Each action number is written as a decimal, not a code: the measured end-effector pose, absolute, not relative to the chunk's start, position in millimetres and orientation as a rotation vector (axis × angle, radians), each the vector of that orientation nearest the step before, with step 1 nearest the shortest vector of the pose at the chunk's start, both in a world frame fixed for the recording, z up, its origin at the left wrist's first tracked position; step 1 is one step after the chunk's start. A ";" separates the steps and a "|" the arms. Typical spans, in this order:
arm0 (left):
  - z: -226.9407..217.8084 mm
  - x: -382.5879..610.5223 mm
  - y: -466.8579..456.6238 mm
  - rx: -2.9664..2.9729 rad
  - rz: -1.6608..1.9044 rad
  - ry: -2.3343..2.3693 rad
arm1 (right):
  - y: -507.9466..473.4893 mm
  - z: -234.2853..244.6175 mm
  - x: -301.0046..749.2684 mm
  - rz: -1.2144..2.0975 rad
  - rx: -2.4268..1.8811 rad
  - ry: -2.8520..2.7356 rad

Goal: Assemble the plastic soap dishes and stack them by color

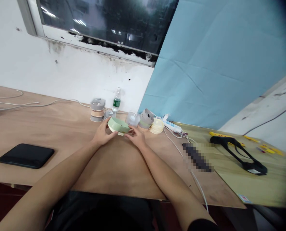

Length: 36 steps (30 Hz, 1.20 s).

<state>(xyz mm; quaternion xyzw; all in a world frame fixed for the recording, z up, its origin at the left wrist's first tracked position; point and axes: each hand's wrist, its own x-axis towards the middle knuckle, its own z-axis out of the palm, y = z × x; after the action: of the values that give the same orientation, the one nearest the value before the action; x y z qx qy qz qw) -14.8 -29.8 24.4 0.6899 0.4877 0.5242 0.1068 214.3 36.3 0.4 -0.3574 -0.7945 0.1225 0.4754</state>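
A light green bowl-shaped plastic part (119, 124) with a paler piece along its lower edge is held between both hands, tilted, above the wooden table. My left hand (102, 132) grips its left side, thumb in front. On its right side my right hand (136, 136) closes with thumb and fingers. Just behind stand a stack of grey and peach containers (97, 114), a small clear cup (109, 114) and a clear round container (133, 119). To the right sit a tilted stack of grey and green rings (146, 118) and a stack of cream-coloured lids (156, 126).
A water bottle (117, 102) stands by the wall. The black tablet-like slab (26, 156) lies at left. White cables run to a power strip (172, 126). Farther right are a blurred-out dark object (198, 157), a black strap frame (239, 155) and yellow pieces (268, 149).
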 end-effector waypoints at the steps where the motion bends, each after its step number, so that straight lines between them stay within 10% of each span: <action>1: 23.6 -17.1 -28.4 2.032 1.558 1.435 | 34.9 1.3 212.6 0.272 -0.883 -1.949; 36: 21.9 -18.2 -30.9 2.226 1.204 1.507 | 70.2 7.4 262.6 0.122 -1.168 -1.250</action>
<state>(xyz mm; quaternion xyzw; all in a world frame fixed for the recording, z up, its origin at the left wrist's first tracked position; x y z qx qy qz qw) -18.2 -30.9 21.9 0.7521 0.5092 0.4068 0.0977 262.6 70.2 7.4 -0.5150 -0.5510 0.0539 0.6544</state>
